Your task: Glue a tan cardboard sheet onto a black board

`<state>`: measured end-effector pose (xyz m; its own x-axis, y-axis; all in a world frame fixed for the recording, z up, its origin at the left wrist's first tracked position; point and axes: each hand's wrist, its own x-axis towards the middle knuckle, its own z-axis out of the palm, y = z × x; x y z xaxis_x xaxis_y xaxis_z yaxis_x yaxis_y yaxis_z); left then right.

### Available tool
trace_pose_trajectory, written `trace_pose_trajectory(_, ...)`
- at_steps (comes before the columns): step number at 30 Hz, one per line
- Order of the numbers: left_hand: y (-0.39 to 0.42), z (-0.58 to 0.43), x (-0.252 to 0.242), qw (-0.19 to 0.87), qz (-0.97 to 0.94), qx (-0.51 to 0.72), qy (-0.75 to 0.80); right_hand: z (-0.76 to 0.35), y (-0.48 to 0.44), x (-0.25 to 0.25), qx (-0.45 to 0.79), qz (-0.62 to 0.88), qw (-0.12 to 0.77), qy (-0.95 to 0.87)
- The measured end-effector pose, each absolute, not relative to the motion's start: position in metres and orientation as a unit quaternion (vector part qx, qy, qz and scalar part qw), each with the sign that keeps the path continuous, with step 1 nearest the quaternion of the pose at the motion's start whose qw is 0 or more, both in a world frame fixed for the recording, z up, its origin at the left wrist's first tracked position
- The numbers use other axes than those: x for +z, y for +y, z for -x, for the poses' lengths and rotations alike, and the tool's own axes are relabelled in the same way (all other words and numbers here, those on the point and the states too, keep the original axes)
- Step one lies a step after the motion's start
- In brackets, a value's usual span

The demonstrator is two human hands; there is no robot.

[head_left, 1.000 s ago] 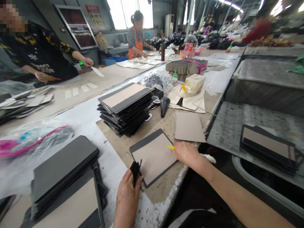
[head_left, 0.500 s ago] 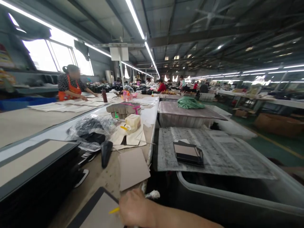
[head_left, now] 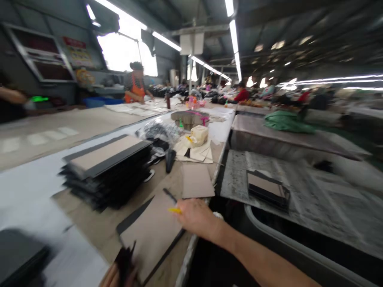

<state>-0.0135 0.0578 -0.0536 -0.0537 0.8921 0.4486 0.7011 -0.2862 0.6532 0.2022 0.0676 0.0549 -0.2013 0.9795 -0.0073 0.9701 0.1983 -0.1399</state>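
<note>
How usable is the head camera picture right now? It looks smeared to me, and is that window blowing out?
Head view: motion blur smears the whole frame, worst at the lower left, where the left hand and its black piece are barely readable; the right hand with the yellow tool is soft but legible; the window and ceiling strip lights are overexposed; wide-angle bending at the edges.

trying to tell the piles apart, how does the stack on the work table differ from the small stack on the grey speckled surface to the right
The stack on the work table is tall, with many dark boards, and it sits left of the right hand. The small stack holds only a few boards and lies across the gap on the grey speckled surface. The tall one looks fanned and uneven; the small one looks more compact. Both show a tan panel framed in dark on top.
</note>
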Motion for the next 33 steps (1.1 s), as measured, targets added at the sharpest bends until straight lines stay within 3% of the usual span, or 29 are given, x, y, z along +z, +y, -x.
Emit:
trace_pose_trajectory(8,0.026,0.027,-0.064,0.066,-0.728,0.313,0.606,-0.209,0.079,0.070,0.156,0.622,0.070,-0.765)
trace_pose_trajectory(12,0.024,0.024,-0.057,0.075,-0.713,0.324,0.617,-0.222,0.090,0.059,0.230,0.611,0.113,-0.749)
trace_pose_trajectory(15,0.023,0.026,-0.055,0.090,-0.701,0.350,0.615,-0.226,0.100,0.047,0.260,0.629,0.091,-0.727)
trace_pose_trajectory(23,0.024,0.026,-0.049,0.155,-0.681,0.328,0.636,-0.228,0.107,0.009,0.209,0.659,-0.005,-0.723)
trace_pose_trajectory(33,0.023,0.029,-0.059,0.110,-0.713,0.324,0.612,-0.226,0.103,0.002,0.165,0.662,-0.033,-0.731)
